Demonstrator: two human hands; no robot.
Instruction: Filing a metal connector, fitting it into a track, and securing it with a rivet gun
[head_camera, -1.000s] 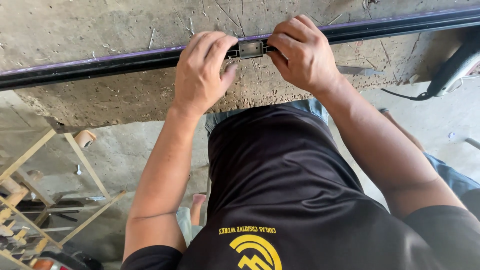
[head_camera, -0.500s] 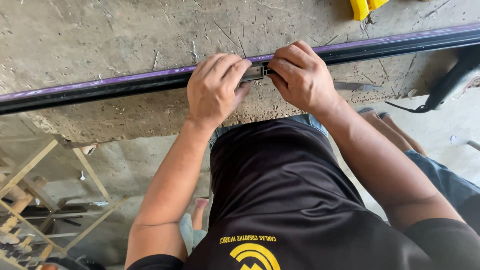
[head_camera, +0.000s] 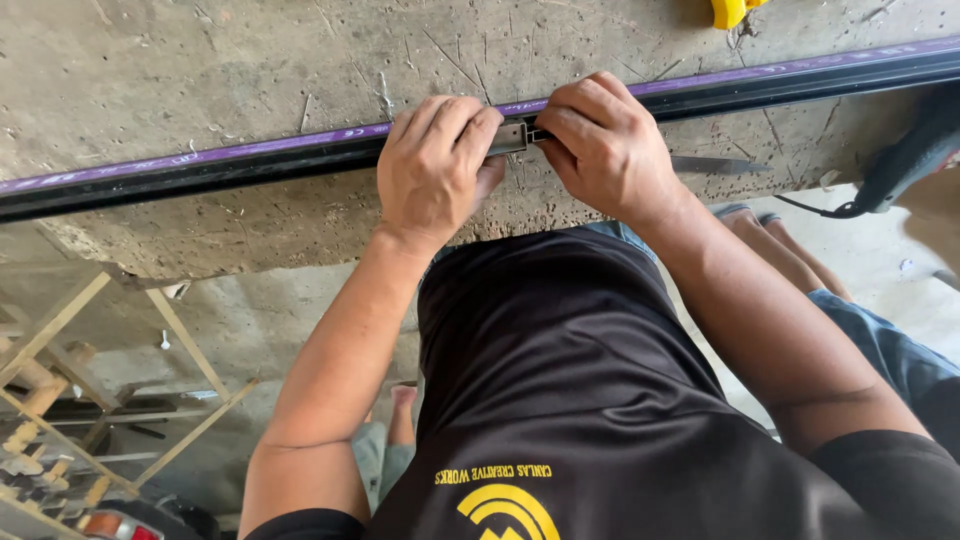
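Rough grey concrete surface (head_camera: 200, 60), scratched and pitted.
Long black metal rail with purple film (head_camera: 250, 160) lies along it, left to right. Yellow plastic object (head_camera: 730, 10) at far edge, mostly cut off. Thin flat metal blade (head_camera: 715, 164) near front edge, just beside rail.

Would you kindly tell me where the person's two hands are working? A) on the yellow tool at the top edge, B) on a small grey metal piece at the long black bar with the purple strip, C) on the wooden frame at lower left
B: both the left hand and right hand pinch the small grey metal piece on the long black bar with the purple strip.
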